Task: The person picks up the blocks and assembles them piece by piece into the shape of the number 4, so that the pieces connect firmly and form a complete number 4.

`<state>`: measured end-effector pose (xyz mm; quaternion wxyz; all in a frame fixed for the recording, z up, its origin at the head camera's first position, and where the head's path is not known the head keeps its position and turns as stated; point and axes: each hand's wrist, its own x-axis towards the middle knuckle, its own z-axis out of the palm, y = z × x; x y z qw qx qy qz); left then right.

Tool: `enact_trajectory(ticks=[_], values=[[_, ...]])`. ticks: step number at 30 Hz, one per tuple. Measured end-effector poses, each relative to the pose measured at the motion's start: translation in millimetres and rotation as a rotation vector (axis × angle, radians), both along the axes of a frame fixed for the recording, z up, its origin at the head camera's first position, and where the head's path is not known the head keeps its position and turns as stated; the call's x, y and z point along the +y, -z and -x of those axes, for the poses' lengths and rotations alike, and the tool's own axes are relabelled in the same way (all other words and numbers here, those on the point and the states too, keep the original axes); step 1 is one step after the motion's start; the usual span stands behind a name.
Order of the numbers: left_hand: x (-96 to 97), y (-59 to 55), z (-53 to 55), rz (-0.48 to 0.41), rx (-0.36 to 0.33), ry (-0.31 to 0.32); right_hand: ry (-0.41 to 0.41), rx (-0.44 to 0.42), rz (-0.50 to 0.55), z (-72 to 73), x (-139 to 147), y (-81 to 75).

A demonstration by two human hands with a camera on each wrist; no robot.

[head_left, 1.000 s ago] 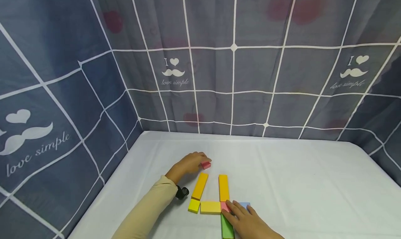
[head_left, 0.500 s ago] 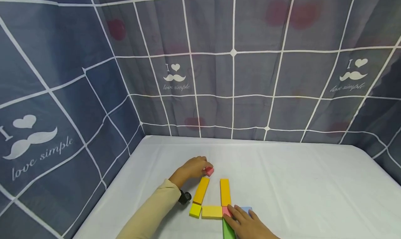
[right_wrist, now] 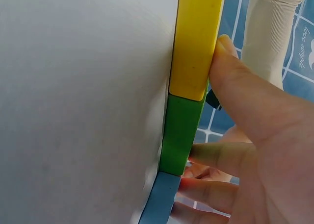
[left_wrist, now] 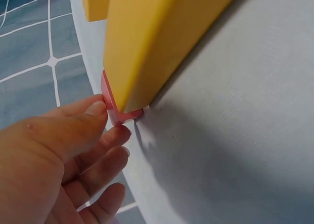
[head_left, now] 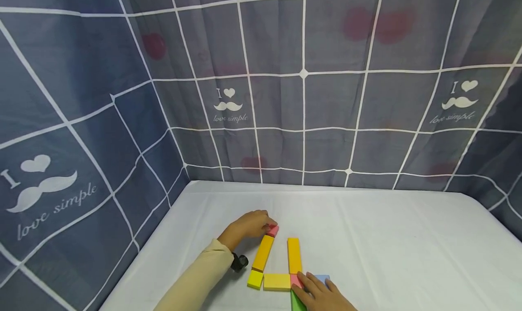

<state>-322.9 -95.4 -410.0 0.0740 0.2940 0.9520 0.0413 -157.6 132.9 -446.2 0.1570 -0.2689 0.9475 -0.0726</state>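
Note:
My left hand (head_left: 249, 223) pinches a small pink-red block (head_left: 273, 231) between thumb and fingers. In the left wrist view that block (left_wrist: 113, 109) lies against the end of a long orange-yellow block (left_wrist: 140, 52). My right hand (head_left: 320, 293) rests with fairly straight fingers over a second pink-red block (head_left: 295, 280), a green block (head_left: 297, 303) and a blue block (head_left: 322, 278), each partly hidden. The right wrist view shows its thumb along a yellow block (right_wrist: 196, 42), with its other fingers by a green block (right_wrist: 181, 136) and a blue one (right_wrist: 159, 199).
Another long orange-yellow block (head_left: 294, 255) points away from the pink-red block by the right hand. A pale yellow block (head_left: 277, 282) lies between that block and a small bright yellow one (head_left: 255, 279). White cloth (head_left: 387, 247) covers the table; grey-blue checked curtains (head_left: 326, 102) enclose it.
My left hand has brought the small pink-red block nearer, from beyond the left orange-yellow block to its far end. The right hand stays on the same blocks; the head view has tilted up slightly.

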Motion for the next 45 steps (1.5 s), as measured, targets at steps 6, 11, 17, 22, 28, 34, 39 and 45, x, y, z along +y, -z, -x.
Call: enact_trajectory(ticks=[6,11,17,22,28,34,39,45], values=[[0.6,0.0,-0.3,-0.003,0.003,-0.009,0.003,0.024,-0.031,2.7,0,4.8],[0.5,0.7,-0.7,0.004,0.013,0.003,-0.004,0.05,-0.046,4.9,1,8.8],[0.2,-0.7,-1.7,0.011,0.016,-0.005,-0.001,0.052,-0.063,7.5,0,10.6],[0.9,1.0,0.6,0.016,0.008,-0.022,0.008,0.039,-0.069,9.7,1,13.6],[3.4,0.3,0.9,0.015,-0.001,-0.029,0.044,-0.003,-0.046,10.7,2,19.1],[1.2,0.2,-2.1,-0.009,0.027,0.002,0.068,-0.019,-0.029,8.5,4,28.1],[-7.7,0.0,-3.9,-0.026,0.091,0.044,0.082,-0.031,-0.015,7.5,1,27.5],[-19.8,-11.4,-3.7,-0.082,0.17,0.084,0.006,0.003,-0.002,19.9,-3,3.4]])
